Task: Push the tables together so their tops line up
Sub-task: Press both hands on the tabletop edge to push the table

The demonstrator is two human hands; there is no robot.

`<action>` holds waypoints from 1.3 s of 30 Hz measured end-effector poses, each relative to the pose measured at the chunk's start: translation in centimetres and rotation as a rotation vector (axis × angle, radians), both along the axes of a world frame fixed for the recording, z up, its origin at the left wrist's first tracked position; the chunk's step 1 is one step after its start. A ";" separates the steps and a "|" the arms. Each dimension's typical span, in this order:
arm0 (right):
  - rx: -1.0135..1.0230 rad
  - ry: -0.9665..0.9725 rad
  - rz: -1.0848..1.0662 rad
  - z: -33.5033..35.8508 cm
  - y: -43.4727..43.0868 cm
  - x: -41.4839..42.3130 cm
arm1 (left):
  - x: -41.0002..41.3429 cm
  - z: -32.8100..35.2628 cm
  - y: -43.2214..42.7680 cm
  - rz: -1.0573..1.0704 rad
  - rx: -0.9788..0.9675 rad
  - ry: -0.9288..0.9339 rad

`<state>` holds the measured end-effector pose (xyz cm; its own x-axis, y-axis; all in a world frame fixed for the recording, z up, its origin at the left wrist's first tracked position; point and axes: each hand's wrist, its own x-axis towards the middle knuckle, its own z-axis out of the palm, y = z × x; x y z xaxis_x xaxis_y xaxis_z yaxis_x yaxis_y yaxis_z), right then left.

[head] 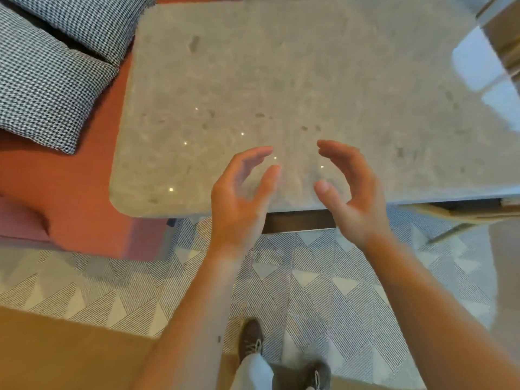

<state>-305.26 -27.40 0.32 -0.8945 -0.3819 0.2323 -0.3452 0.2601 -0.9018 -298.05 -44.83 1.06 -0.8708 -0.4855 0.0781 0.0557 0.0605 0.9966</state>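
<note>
A table with a pale grey stone-look top (295,80) fills the upper middle of the head view, its rounded near-left corner toward me. My left hand (239,198) and my right hand (354,192) hover over its near edge, palms facing each other, fingers curved and apart, holding nothing. I cannot tell whether either hand touches the top. A dark brown base (298,220) shows under the near edge between my wrists. No seam or second tabletop is clearly visible; the top runs out of frame to the right.
An orange-red bench seat (70,206) with two houndstooth cushions (42,88) lies along the table's left side. A patterned grey rug (309,291) covers the floor below, with my shoes (250,339) on it. A light wooden chair (464,215) sits at right, wood flooring (56,356) at bottom left.
</note>
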 end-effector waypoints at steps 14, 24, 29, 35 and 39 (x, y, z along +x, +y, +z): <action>0.629 0.428 -0.033 -7.3 0.4 -4.1 | -5.6 -7.8 0.6 0.077 -1.120 -0.327; 0.539 0.619 -0.160 -8.9 0.1 -4.0 | -5.9 -9.2 1.0 0.148 -1.121 -0.276; 0.534 0.579 -0.174 -9.2 -0.6 -4.3 | -6.1 -9.6 0.8 0.179 -1.128 -0.253; 0.610 0.535 -0.135 -8.7 -0.4 -3.9 | -6.0 -9.2 0.8 0.130 -1.133 -0.292; 0.805 0.492 -0.008 -8.0 1.3 -4.1 | -5.3 -8.7 0.1 -0.001 -1.155 -0.329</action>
